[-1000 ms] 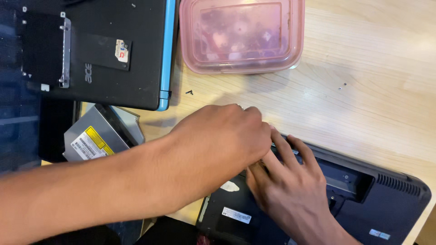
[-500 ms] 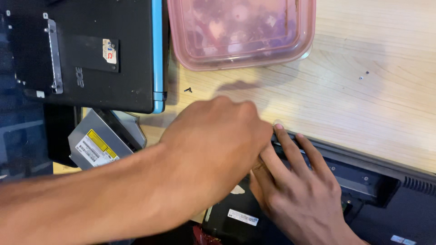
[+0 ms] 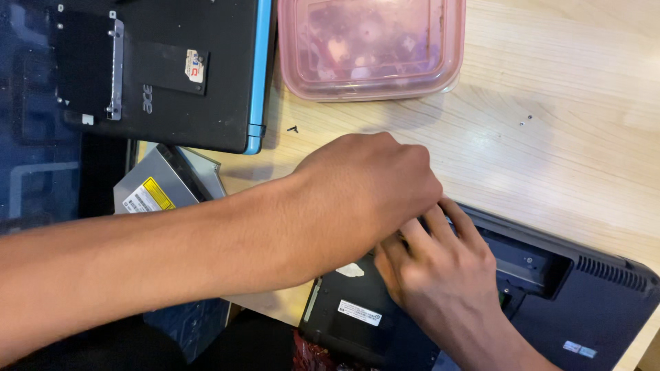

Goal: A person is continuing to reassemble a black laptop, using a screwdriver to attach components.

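Observation:
A dark laptop lies bottom-up at the lower right of the wooden table, with an open bay in its base. My left hand reaches in from the left with its fingers curled over the laptop's near edge; whatever is under them is hidden. My right hand rests flat on the laptop's base. Its fingers stretch towards the left hand, and their tips are tucked beneath it.
A second black laptop with a blue edge lies bottom-up at the top left. A grey optical drive sits below it. A pink lidded container stands at the top. Small screws lie loose on the wood.
Both hands stay on the same spot of the dark laptop. The left hand has closed a little further over the right fingers; the view has shifted slightly.

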